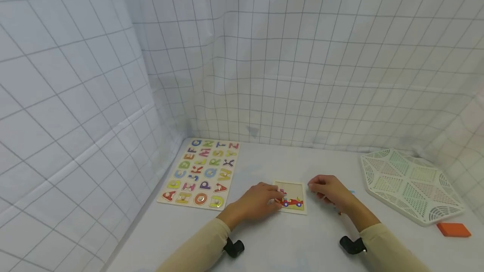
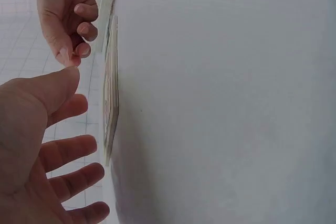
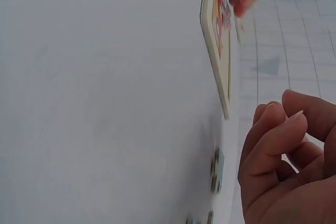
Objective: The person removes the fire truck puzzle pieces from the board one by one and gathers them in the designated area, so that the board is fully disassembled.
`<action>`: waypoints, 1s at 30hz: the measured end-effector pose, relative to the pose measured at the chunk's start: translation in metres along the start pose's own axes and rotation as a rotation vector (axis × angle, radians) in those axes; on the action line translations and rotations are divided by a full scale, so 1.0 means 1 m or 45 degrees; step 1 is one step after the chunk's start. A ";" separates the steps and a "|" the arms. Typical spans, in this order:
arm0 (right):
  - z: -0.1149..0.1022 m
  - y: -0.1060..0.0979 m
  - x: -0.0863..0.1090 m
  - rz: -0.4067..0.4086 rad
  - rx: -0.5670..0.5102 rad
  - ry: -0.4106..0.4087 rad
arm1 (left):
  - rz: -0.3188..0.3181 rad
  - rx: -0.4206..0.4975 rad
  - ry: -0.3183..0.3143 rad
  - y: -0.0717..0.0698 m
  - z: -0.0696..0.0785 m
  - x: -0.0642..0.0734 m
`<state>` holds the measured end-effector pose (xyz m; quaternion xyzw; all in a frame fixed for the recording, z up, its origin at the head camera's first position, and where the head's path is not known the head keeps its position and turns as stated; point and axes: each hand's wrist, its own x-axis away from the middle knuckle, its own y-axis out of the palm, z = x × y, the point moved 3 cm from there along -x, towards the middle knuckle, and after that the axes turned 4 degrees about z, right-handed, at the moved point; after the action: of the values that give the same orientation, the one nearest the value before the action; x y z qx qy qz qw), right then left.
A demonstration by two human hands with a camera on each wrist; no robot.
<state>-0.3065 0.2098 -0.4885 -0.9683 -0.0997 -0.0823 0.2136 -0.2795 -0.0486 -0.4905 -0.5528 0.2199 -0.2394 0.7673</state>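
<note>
A small wooden jigsaw tray (image 1: 296, 190) lies flat, with a red car picture in its lower part. My left hand (image 1: 257, 201) reaches over the tray's left side, its fingers overlapping the picture; in the left wrist view the fingers (image 2: 73, 150) are spread and nearly straight. Just right of the tray hovers my right hand (image 1: 330, 192), loosely curled. In the right wrist view nothing shows between its thumb and fingers (image 3: 273, 145). Small jigsaw pieces (image 3: 216, 170) lie on the table below it, partly hidden by the hand and forearm in the head view.
An alphabet peg board (image 1: 202, 171) with colourful letters lies to the left. On the right are a white patterned hexagonal board (image 1: 412, 184) and an orange block (image 1: 453, 229). White grid-patterned cloth (image 1: 302, 53) hangs behind and along the sides of the table.
</note>
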 end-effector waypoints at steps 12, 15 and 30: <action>-0.021 0.061 -0.023 -0.145 0.067 -0.120 | 0.113 -0.136 -0.124 0.002 -0.008 -0.011; -0.024 0.067 -0.024 -0.175 0.116 -0.159 | 0.091 -0.173 -0.146 0.004 -0.008 -0.011; -0.030 0.075 -0.023 -0.130 0.156 -0.164 | -0.009 -0.132 -0.248 0.008 -0.006 -0.015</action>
<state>-0.3148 0.1263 -0.4963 -0.9504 -0.1674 -0.0246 0.2609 -0.2943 -0.0419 -0.4988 -0.6130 0.1546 -0.1756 0.7546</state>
